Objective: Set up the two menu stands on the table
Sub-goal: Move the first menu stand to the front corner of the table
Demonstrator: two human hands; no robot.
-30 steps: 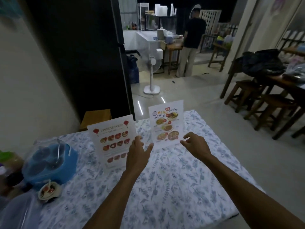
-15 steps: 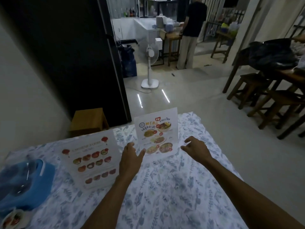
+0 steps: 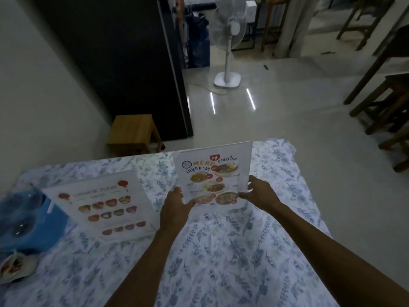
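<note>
My left hand (image 3: 174,210) pinches the bottom left side of the Thai menu (image 3: 213,176). My right hand (image 3: 257,193) holds its bottom right side, fingers spread. Both arms reach straight out. The menu stands up near the far edge of the table (image 3: 221,251). I think I am setting it straight. Next I should let go gently so it does not tip. The Chinese menu (image 3: 104,204) stands near the left edge, beside a blue box (image 3: 28,224).

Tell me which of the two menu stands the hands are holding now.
The Thai menu stand, headed MENU: the left hand and right hand grip its lower corners. The Chinese food menu stand stands untouched to its left.
</note>
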